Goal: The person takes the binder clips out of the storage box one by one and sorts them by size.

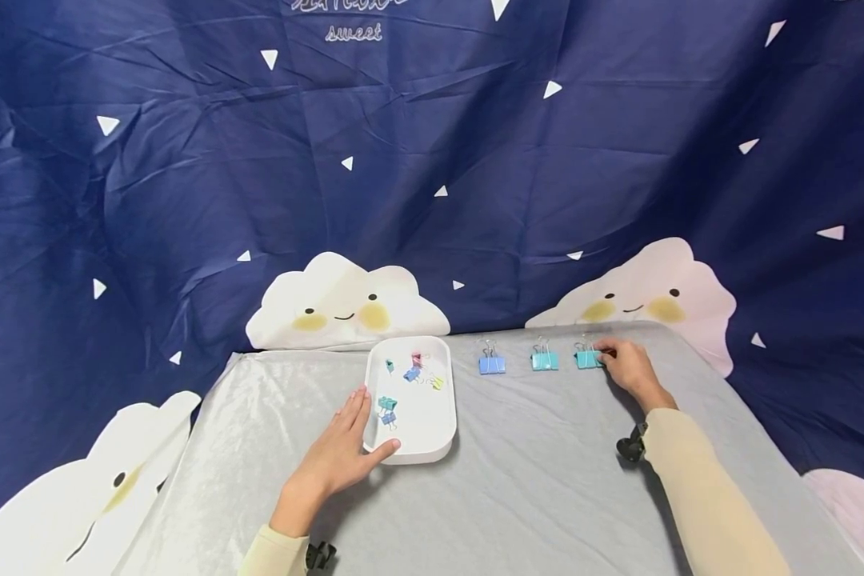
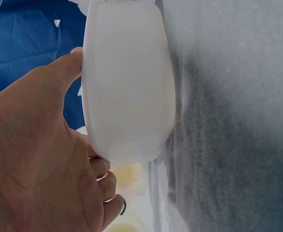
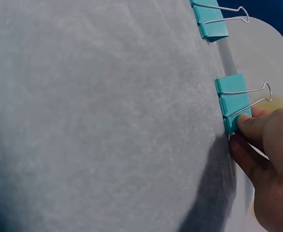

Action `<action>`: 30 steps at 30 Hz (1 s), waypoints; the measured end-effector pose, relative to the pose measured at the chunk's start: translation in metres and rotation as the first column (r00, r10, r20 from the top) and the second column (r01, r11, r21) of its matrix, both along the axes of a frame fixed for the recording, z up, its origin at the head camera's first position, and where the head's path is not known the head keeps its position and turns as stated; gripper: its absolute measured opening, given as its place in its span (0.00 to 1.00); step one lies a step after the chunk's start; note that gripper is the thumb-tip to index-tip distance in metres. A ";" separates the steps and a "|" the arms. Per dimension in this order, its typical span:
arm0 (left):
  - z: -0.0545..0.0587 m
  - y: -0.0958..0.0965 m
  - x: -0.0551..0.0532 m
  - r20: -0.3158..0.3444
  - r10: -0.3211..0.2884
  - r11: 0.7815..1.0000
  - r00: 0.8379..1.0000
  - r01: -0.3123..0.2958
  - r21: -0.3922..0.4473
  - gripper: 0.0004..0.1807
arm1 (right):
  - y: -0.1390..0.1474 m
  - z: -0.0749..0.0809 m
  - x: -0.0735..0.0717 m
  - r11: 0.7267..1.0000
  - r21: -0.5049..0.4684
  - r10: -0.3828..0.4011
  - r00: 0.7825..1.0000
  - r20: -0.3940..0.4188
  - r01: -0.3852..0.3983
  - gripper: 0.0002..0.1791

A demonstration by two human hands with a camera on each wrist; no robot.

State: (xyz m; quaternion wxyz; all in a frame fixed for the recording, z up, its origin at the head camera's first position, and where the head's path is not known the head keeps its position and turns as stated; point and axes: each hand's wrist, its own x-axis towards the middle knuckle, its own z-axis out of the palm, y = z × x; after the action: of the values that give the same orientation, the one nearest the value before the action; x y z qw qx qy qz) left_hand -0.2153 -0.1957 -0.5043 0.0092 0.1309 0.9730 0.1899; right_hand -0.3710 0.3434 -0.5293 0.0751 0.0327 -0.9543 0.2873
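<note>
My right hand [image 1: 628, 366] pinches the edge of a teal binder clip [image 1: 586, 359] standing at the far right of a row. In the right wrist view, thumb and fingers meet at the lower end of this teal clip [image 3: 234, 99], its wire handles pointing away. To its left stand a light-blue binder clip [image 1: 545, 362] and a blue one [image 1: 492, 366]. My left hand [image 1: 340, 448] rests against the near left corner of a white tray [image 1: 425, 432], thumb on the near rim. Several small coloured binder clips, among them a yellow one [image 1: 437, 383], lie in the tray.
Grey cloth [image 1: 533, 480] covers the table. A dark blue curtain [image 1: 432, 160] with clouds and white triangles hangs behind the table's back edge. The row of clips is near that edge, right of the tray. A black wrist-worn device [image 1: 631, 445] sits by the right sleeve.
</note>
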 end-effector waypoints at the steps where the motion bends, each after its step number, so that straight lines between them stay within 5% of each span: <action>1: 0.000 0.000 0.000 0.002 0.000 1.000 1.000 0.000 -0.002 0.60 | -0.001 0.000 0.000 1.000 0.001 -0.004 1.000 0.005 0.004 0.15; 18: 0.000 0.000 0.000 0.002 0.001 1.000 1.000 -0.001 -0.007 0.60 | 0.001 -0.002 0.001 0.999 -0.033 -0.003 1.000 -0.002 0.003 0.18; 30: 0.000 0.000 -0.001 -0.001 0.000 1.000 1.000 0.000 -0.007 0.61 | -0.019 0.026 0.006 0.997 -0.067 -0.039 0.970 -0.239 0.024 0.06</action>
State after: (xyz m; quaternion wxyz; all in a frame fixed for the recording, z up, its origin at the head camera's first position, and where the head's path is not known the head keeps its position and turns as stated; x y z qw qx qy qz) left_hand -0.2162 -0.1961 -0.5045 0.0091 0.1310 0.9737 0.1864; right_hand -0.3652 0.3244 -0.5035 0.1957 0.0496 -0.9290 0.3100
